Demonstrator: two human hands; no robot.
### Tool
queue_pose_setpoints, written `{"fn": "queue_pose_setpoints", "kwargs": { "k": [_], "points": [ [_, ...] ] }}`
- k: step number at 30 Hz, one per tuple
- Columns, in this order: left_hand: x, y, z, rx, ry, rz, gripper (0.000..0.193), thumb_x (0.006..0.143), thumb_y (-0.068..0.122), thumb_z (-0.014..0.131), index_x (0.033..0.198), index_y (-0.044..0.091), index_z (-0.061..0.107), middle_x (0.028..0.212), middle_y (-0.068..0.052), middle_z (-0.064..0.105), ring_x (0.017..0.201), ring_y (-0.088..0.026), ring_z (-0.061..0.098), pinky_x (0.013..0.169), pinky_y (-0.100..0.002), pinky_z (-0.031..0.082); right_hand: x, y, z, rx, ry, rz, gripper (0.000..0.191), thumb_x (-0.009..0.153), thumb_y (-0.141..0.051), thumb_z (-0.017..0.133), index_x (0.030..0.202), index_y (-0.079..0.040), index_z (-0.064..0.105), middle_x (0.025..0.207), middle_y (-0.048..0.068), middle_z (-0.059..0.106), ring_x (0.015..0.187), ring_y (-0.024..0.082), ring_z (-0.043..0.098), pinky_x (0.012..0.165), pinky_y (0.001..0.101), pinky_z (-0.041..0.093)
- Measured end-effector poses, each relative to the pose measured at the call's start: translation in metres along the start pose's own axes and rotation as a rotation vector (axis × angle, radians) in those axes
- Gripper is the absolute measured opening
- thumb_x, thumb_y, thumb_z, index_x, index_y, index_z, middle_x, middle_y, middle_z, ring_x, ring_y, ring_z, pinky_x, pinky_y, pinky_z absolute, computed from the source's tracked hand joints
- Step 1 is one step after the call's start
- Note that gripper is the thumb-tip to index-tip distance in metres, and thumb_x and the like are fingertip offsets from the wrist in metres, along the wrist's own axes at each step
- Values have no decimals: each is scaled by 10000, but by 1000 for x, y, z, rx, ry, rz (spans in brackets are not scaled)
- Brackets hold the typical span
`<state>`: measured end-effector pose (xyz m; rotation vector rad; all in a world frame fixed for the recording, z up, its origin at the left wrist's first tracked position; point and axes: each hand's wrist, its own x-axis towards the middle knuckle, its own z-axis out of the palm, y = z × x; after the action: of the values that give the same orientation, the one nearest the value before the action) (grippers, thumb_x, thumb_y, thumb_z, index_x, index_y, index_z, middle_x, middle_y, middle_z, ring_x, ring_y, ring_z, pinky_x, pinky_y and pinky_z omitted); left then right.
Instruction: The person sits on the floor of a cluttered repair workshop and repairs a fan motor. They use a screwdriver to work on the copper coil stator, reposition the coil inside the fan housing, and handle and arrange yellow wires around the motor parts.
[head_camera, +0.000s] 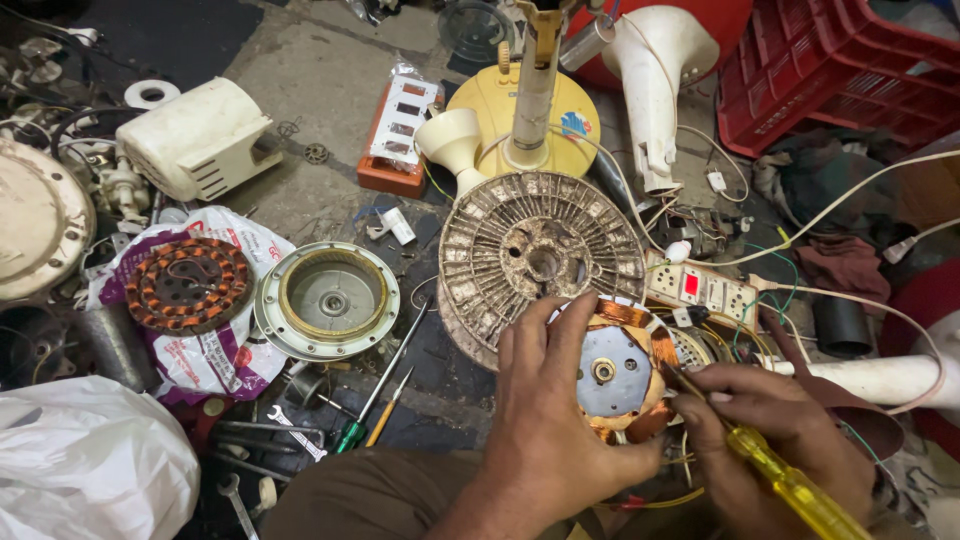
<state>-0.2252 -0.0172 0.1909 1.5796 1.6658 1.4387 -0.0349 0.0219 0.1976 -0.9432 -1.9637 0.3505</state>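
Nearest us: our left hand (545, 420) clasps the round copper-wound motor stator with a grey metal centre (617, 368), fingers spread over its near-left rim, thumb under the near edge.
Right hand: our right hand (775, 440) is clenched around the yellow translucent-handled screwdriver (790, 482).
Key relation: we see the screwdriver's long axis run from lower right up-left, its tip touching the stator's right-hand copper winding; the stator lies just left of the right hand, between both hands.
Behind: the dirty round slotted rotor disc (541, 260) touches the stator's far edge.
Right side: a white switched power strip (700, 288) and loose wires lie just beside the stator.
Left, well apart: a shallow silver motor cover (328, 299), a second orange-wound stator ring (187, 284) on a plastic bag, and two screwdrivers on the floor (300, 200).
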Motion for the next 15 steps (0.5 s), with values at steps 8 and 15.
{"fn": "queue_pose_setpoints", "kwargs": {
  "k": [8, 15],
  "points": [
    [-2, -2, 1, -16, 26, 36, 1081, 593, 315, 925, 1500, 33, 409, 1425, -240, 429, 1346, -442, 438, 1103, -538, 412, 4, -3, 2, 46, 34, 40, 270, 888, -14, 787, 1005, -27, 544, 1103, 197, 733, 967, 206, 754, 801, 267, 605],
    [-2, -4, 3, -57, 40, 56, 1113, 580, 339, 942, 1513, 43, 412, 1437, -226, 438, 1348, -422, 460, 1121, -518, 419, -3, 9, -15, 187, -47, 219, 212, 863, 19, 753, 966, -17, 571, 1081, 214, 744, 1021, 216, 743, 883, 314, 602]
  ]
}}
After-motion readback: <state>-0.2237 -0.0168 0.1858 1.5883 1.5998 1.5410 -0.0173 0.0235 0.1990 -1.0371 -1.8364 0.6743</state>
